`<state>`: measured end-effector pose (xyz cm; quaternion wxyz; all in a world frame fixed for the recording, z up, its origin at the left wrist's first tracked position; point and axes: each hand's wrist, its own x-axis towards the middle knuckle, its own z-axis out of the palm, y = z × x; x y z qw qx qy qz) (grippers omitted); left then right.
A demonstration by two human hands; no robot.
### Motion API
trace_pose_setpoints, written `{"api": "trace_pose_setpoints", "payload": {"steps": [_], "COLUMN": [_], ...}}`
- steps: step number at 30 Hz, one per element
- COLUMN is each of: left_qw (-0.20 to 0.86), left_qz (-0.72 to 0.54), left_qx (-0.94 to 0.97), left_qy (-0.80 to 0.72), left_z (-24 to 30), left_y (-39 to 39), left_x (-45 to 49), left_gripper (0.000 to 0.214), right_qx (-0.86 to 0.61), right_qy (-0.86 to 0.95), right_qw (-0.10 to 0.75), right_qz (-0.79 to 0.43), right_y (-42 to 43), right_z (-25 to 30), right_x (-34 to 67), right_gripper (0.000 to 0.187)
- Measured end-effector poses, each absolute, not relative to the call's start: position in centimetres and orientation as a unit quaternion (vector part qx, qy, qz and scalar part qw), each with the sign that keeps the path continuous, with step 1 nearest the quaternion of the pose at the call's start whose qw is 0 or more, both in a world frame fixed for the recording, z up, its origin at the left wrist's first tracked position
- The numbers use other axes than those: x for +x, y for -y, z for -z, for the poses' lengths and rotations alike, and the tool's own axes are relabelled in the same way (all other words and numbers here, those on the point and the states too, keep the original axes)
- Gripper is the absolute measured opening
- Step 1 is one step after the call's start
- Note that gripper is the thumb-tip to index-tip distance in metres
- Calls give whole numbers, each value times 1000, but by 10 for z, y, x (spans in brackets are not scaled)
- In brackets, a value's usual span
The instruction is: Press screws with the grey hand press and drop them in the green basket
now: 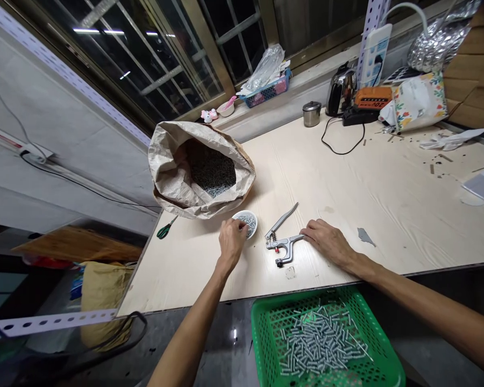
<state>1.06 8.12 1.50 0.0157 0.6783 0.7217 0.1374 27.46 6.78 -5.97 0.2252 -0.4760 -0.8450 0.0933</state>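
The pliers (pixel 284 244) look like smooth metal, the fasteners (pixel 321 341) like bright metal, the bowl (pixel 255 219) smooth — the basket (pixel 261 344), glossy plastic. The sack (pixel 165 166) is matt, crumpled and paper-like — the tabletop (pixel 326 183) smooth, wood-grained.

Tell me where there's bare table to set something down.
Widest: the table between pliers and pot. Smaller: the front left corner, between scissors and the front edge. Crowded: around the bowl, with the left hand at it and sack close behind; and the back right, with kettle and pouch.

Single view from the head — forward and down over the near table (pixel 339 183); window (pixel 153 59) beyond
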Motion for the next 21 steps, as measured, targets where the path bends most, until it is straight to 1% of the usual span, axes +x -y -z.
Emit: {"api": "trace_pose_setpoints", "payload": {"steps": [2, 5, 7, 11, 14, 17, 21], "left_qw": [84, 206, 236, 249, 228, 200, 211], "left_qz": [-188, -224, -243, -263, -251, -219, -161], "left_qx": [664, 647, 642, 637, 649, 673, 683], "left_qy": [-719, -700, -688, -680, -681, -678, -680], "left_z": [-24, -28, -22, 1, 12, 13, 5], "left_y": [-67, -39, -21, 0, 3, 0, -4], "left_x": [16, 30, 39, 52, 53, 49, 44], "left_gripper": [11, 12, 12, 13, 13, 12, 12], "right_qx": [-463, -434, -415, -377, -350, -342, -341], "right_qy": [850, 864, 870, 876, 876, 876, 879], "right_qw": [237, 256, 265, 281, 299, 306, 301], "right_qz": [-80, -27, 22, 103, 142, 152, 144], "right_y": [-67, -63, -59, -51, -48, -48, -48], "right_z": [60, 57, 54, 49, 48, 49, 50], "right_x": [275, 277, 277, 276, 275, 275, 276], "right_gripper": [23, 25, 25, 28, 27, 26, 25]}}
